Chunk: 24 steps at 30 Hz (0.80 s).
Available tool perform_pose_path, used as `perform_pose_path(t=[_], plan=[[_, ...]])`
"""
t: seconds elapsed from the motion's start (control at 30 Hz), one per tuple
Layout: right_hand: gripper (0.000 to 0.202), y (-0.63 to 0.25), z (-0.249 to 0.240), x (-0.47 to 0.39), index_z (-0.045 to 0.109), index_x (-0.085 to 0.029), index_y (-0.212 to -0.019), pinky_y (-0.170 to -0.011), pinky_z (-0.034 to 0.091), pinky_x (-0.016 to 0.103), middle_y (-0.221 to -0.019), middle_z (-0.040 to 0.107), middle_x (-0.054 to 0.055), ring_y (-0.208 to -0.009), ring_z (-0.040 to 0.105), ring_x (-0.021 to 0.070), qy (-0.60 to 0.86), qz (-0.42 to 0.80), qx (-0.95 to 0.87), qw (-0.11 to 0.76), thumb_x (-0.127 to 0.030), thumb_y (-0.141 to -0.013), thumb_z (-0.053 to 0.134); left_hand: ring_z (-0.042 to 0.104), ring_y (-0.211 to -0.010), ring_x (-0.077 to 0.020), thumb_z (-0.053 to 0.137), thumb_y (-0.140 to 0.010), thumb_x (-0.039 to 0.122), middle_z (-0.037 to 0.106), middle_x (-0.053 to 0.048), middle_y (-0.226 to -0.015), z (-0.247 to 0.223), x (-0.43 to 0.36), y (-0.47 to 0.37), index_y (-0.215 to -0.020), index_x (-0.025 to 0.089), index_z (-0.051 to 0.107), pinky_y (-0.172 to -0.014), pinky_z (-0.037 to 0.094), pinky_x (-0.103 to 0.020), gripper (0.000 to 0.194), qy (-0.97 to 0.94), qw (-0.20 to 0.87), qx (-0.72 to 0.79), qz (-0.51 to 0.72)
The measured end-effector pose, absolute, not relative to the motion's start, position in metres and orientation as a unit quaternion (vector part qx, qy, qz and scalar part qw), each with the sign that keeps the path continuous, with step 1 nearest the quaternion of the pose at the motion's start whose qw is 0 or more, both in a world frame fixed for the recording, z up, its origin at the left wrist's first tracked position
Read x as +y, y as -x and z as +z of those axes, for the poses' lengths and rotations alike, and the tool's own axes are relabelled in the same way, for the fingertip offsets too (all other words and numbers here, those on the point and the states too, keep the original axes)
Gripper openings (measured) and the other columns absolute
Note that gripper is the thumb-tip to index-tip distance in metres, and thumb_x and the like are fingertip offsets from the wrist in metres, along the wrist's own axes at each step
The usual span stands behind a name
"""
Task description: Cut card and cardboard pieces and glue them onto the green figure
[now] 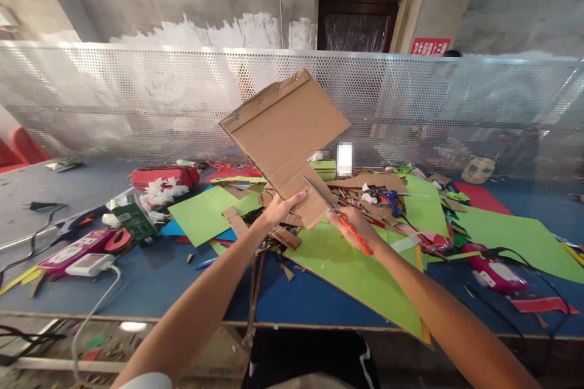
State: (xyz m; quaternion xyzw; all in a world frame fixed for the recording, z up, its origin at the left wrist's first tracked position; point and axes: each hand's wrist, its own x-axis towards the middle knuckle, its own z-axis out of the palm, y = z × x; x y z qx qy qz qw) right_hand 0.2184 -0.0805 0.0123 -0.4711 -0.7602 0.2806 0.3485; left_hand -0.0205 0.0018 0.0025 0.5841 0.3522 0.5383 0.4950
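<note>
A brown piece of corrugated cardboard (pixel 287 127) is held up over the table, tilted, with a narrower tab at its lower end. My left hand (pixel 283 208) grips its lower left edge, thumb lying on the front face. In my right hand (pixel 353 225) is a pair of scissors (pixel 353 232) with orange handles. Its blades lie against the cardboard's tab, pointing up and left; whether they are cutting through it I cannot tell. Beneath both hands lie a large green sheet (pixel 347 273) and cardboard scraps (pixel 285 237).
A perforated metal screen (pixel 182 103) stands along the table's back. Magenta power strips (pixel 75 249) with cables lie left and right. A blue glue gun (pixel 390 199), a red pouch (pixel 166 176), a green box (pixel 134 219) and more green sheets (pixel 205 213) are scattered on the blue table (pixel 173 285).
</note>
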Motion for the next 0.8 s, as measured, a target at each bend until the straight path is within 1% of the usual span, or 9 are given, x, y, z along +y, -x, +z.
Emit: perform_pose_path(t=[0.1, 0.2, 0.3, 0.4, 0.5, 0.6, 0.67, 0.73, 0.8], plan=[[0.056, -0.223, 0.016, -0.077, 0.057, -0.018, -0.079, -0.054, 0.028, 0.026, -0.059, 0.041, -0.005, -0.054, 0.038, 0.0126, 0.468, 0.292, -0.762, 0.339, -0.071, -0.096, 0.051, 0.066, -0.127, -0.0377, 0.090, -0.065, 0.061, 0.073, -0.015, -0.133, -0.001, 0.006, 0.021, -0.129, 0.016, 0.070, -0.112, 0.053, -0.052, 0.081, -0.585, 0.500, 0.349, 0.536], [0.057, -0.232, 0.024, -0.074, 0.052, -0.019, -0.074, -0.056, 0.028, 0.025, -0.061, 0.041, -0.004, -0.057, 0.040, 0.0127, 0.462, 0.262, -0.783, 0.322, -0.072, -0.095, 0.052, 0.068, -0.124, -0.0373, 0.089, -0.068, 0.058, 0.075, -0.014, -0.130, -0.004, 0.012, 0.022, -0.125, 0.016, 0.072, -0.108, 0.056, -0.051, 0.073, -0.560, 0.536, 0.328, 0.540], [0.059, -0.241, 0.034, -0.073, 0.055, -0.018, -0.074, -0.058, 0.029, 0.025, -0.064, 0.046, -0.003, -0.061, 0.043, 0.0135, 0.459, 0.224, -0.811, 0.285, -0.074, -0.093, 0.052, 0.069, -0.123, -0.0372, 0.088, -0.070, 0.060, 0.073, -0.015, -0.133, -0.007, 0.018, 0.025, -0.126, 0.016, 0.071, -0.105, 0.059, -0.051, 0.073, -0.526, 0.553, 0.309, 0.567], [0.062, -0.246, 0.039, -0.075, 0.058, -0.017, -0.078, -0.058, 0.029, 0.025, -0.064, 0.048, -0.002, -0.061, 0.044, 0.0139, 0.460, 0.213, -0.821, 0.264, -0.077, -0.092, 0.050, 0.066, -0.127, -0.0379, 0.090, -0.066, 0.059, 0.072, -0.015, -0.136, -0.006, 0.021, 0.030, -0.128, 0.016, 0.070, -0.109, 0.056, -0.052, 0.078, -0.539, 0.522, 0.319, 0.579], [0.062, -0.245, 0.035, -0.076, 0.057, -0.018, -0.077, -0.056, 0.030, 0.025, -0.063, 0.047, -0.002, -0.060, 0.045, 0.0139, 0.457, 0.234, -0.814, 0.273, -0.078, -0.092, 0.050, 0.064, -0.130, -0.0384, 0.090, -0.065, 0.062, 0.073, -0.015, -0.134, 0.000, 0.016, 0.034, -0.129, 0.016, 0.071, -0.114, 0.052, -0.052, 0.082, -0.585, 0.479, 0.329, 0.566], [0.061, -0.242, 0.030, -0.077, 0.054, -0.019, -0.076, -0.053, 0.031, 0.024, -0.065, 0.050, -0.001, -0.059, 0.046, 0.0138, 0.453, 0.261, -0.803, 0.286, -0.078, -0.091, 0.053, 0.065, -0.129, -0.0385, 0.088, -0.066, 0.066, 0.075, -0.013, -0.130, 0.008, 0.006, 0.036, -0.130, 0.016, 0.071, -0.115, 0.052, -0.051, 0.083, -0.617, 0.444, 0.348, 0.549], [0.059, -0.240, 0.028, -0.078, 0.056, -0.018, -0.081, -0.051, 0.032, 0.024, -0.063, 0.052, -0.001, -0.055, 0.048, 0.0136, 0.463, 0.274, -0.792, 0.289, -0.077, -0.091, 0.053, 0.065, -0.129, -0.0383, 0.086, -0.067, 0.068, 0.075, -0.013, -0.130, 0.012, 0.002, 0.036, -0.131, 0.017, 0.071, -0.115, 0.052, -0.051, 0.084, -0.628, 0.429, 0.355, 0.544], [0.057, -0.237, 0.027, -0.080, 0.056, -0.018, -0.094, -0.048, 0.034, 0.023, -0.061, 0.056, -0.002, -0.049, 0.049, 0.0134, 0.480, 0.287, -0.776, 0.290, -0.075, -0.093, 0.051, 0.065, -0.130, -0.0381, 0.085, -0.067, 0.070, 0.075, -0.013, -0.131, 0.012, 0.003, 0.036, -0.132, 0.017, 0.070, -0.115, 0.051, -0.050, 0.086, -0.632, 0.419, 0.355, 0.547], [0.055, -0.234, 0.025, -0.083, 0.051, -0.019, -0.108, -0.046, 0.035, 0.023, -0.060, 0.059, -0.004, -0.044, 0.049, 0.0130, 0.493, 0.297, -0.764, 0.291, -0.072, -0.095, 0.050, 0.065, -0.130, -0.0380, 0.084, -0.066, 0.072, 0.074, -0.014, -0.133, 0.009, 0.007, 0.036, -0.133, 0.016, 0.070, -0.115, 0.051, -0.051, 0.088, -0.631, 0.415, 0.354, 0.552]])
